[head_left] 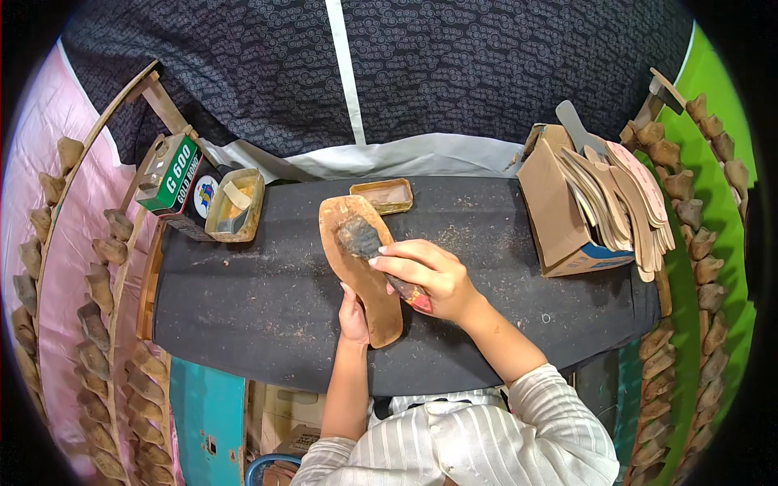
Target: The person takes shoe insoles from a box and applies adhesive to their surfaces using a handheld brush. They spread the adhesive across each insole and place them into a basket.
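Observation:
A tan sole-shaped piece (355, 274), like an insole, is tilted up over the middle of the dark-covered table. Its lower left edge rests in my left hand (352, 318), whose fingers go behind it and are partly hidden. My right hand (433, 279) grips a brush (358, 237) with a dark, worn head and a reddish handle end. The brush head lies over the upper part of the sole piece and seems to touch it. Just behind the piece sits a small shallow tray (411, 194) with pale contents.
A green, white and black can (174, 182) and a yellowish container (258, 198) with scraps stand back left. Back right, a cardboard box (559, 211) holds several sole pieces (620, 198). Racks of shoe lasts (101, 287) flank both sides. Crumbs dot the black tablecloth (243, 300).

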Available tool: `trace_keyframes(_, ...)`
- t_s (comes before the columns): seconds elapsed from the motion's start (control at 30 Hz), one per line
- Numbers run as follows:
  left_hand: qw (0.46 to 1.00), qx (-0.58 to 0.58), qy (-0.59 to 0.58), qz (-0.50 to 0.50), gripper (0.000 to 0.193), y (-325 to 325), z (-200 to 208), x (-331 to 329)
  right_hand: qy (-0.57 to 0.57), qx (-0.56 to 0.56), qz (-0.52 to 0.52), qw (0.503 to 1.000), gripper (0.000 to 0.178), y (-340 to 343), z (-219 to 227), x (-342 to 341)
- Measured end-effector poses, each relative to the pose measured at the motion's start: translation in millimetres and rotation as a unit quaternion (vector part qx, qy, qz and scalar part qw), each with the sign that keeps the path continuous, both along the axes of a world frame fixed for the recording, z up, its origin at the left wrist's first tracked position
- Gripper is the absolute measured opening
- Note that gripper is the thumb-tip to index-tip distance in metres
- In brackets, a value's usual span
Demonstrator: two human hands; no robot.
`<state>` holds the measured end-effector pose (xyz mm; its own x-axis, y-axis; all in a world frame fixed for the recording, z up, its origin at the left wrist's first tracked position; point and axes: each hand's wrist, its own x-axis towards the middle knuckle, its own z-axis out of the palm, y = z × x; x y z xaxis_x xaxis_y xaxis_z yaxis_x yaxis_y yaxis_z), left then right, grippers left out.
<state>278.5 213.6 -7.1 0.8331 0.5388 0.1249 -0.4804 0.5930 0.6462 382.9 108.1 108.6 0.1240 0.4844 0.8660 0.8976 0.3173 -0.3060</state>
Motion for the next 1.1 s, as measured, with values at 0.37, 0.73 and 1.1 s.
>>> trace_keyframes(0.37, 0.931, -0.208, -0.253, -0.159, 0.074, -1, 14, 5, -0.001, 0.0, 0.011, 1.0, 0.035, -6, 1, 7)
trace_keyframes(0.73, 0.979, -0.091, -0.133, -0.122, 0.075, 11, -2, -1, 0.02, -0.036, 0.01, 0.999, 0.033, -15, 2, 8)
trace_keyframes(1.1, 0.997, -0.028, -0.058, -0.045, 0.069, 9, 11, 2, 0.032, -0.115, 0.083, 0.989, 0.04, -21, -1, 3)
